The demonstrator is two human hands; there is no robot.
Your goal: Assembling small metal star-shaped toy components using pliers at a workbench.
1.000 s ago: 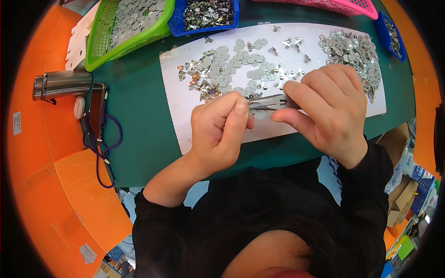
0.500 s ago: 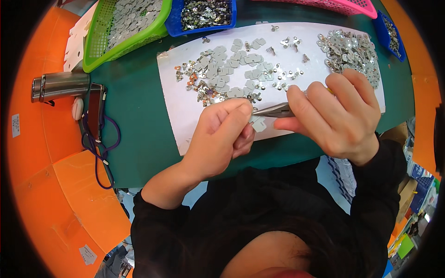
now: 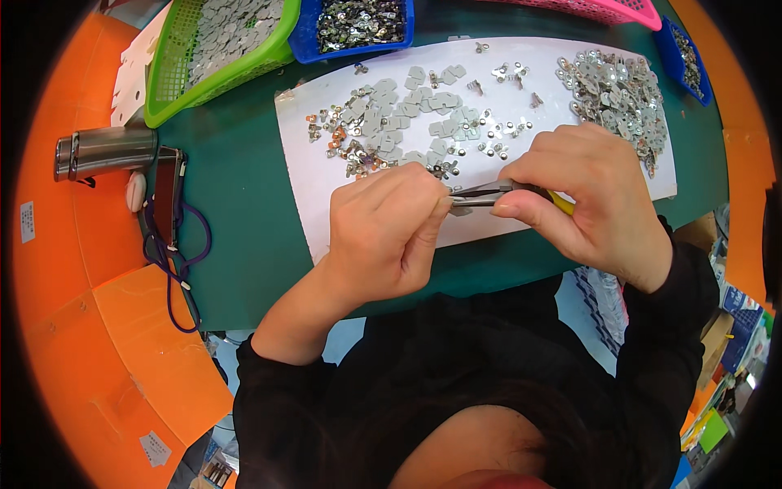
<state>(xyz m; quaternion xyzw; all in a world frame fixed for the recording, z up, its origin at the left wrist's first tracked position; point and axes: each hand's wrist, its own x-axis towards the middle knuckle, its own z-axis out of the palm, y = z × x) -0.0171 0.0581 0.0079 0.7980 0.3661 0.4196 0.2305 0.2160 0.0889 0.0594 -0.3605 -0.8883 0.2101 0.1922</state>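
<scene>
1. Head view: right hand (image 3: 590,200) curled around slim metal pliers (image 3: 487,196) with a yellow handle, grip clamped on the tool, tip aimed toward the left hand.
2. Left hand (image 3: 383,232) pinched at the pliers' tip, fingertips (image 3: 436,213) pressed together on a small metal piece too tiny to make out; grip together.
3. Both hands above the near edge of a white sheet (image 3: 326,175) on the green tabletop (image 3: 236,204).
4. Scattered on the sheet: flat grey metal tabs (image 3: 407,110); a denser heap of metal parts (image 3: 619,90) at the far right.
5. Far edge: green basket (image 3: 175,69), blue tray (image 3: 358,28), pink basket (image 3: 611,10).
6. Left side: steel cylinder (image 3: 106,151), purple cord (image 3: 183,253).
</scene>
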